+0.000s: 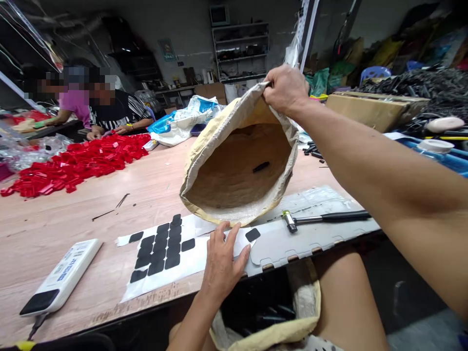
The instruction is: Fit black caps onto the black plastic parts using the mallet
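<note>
A yellowish paper sack (204, 141) is tilted above the table with its mouth facing me. My right hand (287, 90) grips the sack's upper rim, fingers closed round it. One small black piece (261, 167) lies inside. At the sack's lower rim is my left hand (224, 258), fingers spread, fingertips by the rim; whether they press on it I cannot tell. Beside that hand is a white sheet of black square pads (159, 248), and a loose-looking black pad (252, 235) lies to its right. A small hammer (292, 222) rests on the grey board (278, 248).
Below the table edge, a second sack (278, 336) with dark contents stands between my legs. A white power bank (62, 278) with a cable lies left. Red parts (84, 161) are heaped far left, where two people sit. Black parts (420, 92) pile up at right.
</note>
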{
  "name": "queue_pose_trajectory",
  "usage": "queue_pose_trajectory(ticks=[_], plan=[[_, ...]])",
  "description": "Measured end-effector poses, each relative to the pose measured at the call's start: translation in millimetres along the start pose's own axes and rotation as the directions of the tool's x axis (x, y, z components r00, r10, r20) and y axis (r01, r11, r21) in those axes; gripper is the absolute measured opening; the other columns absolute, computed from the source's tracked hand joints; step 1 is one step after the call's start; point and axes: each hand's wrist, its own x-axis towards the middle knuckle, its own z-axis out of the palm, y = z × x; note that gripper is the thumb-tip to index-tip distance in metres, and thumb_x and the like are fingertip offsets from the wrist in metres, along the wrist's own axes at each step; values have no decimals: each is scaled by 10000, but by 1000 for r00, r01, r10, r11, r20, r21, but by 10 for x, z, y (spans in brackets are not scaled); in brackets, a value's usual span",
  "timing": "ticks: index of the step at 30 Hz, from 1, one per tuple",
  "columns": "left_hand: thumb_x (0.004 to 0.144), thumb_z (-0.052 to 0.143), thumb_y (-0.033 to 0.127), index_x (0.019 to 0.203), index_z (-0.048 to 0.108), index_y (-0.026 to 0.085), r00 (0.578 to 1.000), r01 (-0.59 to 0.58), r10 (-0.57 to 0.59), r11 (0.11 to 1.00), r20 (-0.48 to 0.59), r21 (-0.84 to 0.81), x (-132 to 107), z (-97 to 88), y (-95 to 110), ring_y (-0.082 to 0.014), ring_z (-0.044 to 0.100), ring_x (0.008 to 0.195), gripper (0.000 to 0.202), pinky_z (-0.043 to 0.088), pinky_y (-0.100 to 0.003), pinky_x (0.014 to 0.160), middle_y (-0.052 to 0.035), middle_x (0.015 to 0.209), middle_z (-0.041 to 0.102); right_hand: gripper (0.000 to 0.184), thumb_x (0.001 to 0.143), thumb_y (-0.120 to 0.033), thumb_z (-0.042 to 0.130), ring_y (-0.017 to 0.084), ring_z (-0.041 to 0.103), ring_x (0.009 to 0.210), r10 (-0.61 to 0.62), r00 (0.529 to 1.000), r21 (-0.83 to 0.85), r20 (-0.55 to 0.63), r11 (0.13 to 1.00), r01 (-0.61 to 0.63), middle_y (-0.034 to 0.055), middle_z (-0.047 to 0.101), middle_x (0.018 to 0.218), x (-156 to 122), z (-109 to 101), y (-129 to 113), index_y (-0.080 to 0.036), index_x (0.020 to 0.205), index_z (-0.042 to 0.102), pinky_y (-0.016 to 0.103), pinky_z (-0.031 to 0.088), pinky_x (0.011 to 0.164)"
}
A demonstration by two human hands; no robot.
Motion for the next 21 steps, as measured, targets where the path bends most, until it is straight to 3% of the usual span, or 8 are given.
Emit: queue_pose_trajectory(ticks=[4,9,12,14,16,18,21], plan=[[928,644,339,1444,538,243,1000,3,-3,1000,-23,-12,2,13,-5,-338,512,1274,536,479,-513,1030,-151,1431,494,495,902,-389,577,288,647,1127,23,999,47,-46,999,-21,176,732,1104,37,-148,-56,73,1028,700,495,464,919],[925,649,318,1470,508,250,1000,14,-14,999,-1,-42,-28,-28,29,-310,555,1181,567,483,-497,1014,-122,1325,591,379,870,-283,621,306,656,1140,91,995,9,28,996,-91,181,744,1086,-158,-144,59,57,1003,723,505,475,926],[943,630,331,1410,559,237,1000,-4,5,996,14,-84,162,-147,139,-284,587,1088,482,501,-460,971,-105,1212,644,352,859,-270,645,300,656,1144,99,994,30,54,994,-101,181,748,1078,-224,-144,84,57,960,728,485,478,950],[974,582,357,1349,601,231,999,-35,37,993,15,-109,489,-217,217,-270,599,1067,397,498,-436,974,-98,1174,661,293,839,-232,673,274,667,1109,69,996,50,49,996,-71,161,758,1053,-231,-160,44,26,958,746,477,487,958],[988,549,384,1340,605,211,1000,-16,15,996,-13,-90,964,-212,248,-280,608,1100,396,493,-421,988,-109,1191,666,258,812,-179,686,251,676,1065,47,998,57,33,997,-49,130,764,1016,-219,-193,-32,-8,990,761,485,499,955],[987,536,412,1390,566,195,996,91,-91,996,12,3,1492,-99,208,-327,590,1196,459,485,-437,1008,-146,1303,634,279,792,-147,684,244,679,1047,39,999,59,29,997,-41,99,758,984,-204,-245,-119,-27,1032,763,496,508,952],[966,570,331,1498,455,162,986,99,-111,990,123,105,2093,211,54,-370,473,1376,570,433,-456,1092,-174,1567,444,308,781,-146,678,244,675,1045,6,999,66,42,998,-9,67,744,980,-208,-339,-206,-77,1068,765,494,519,953]])
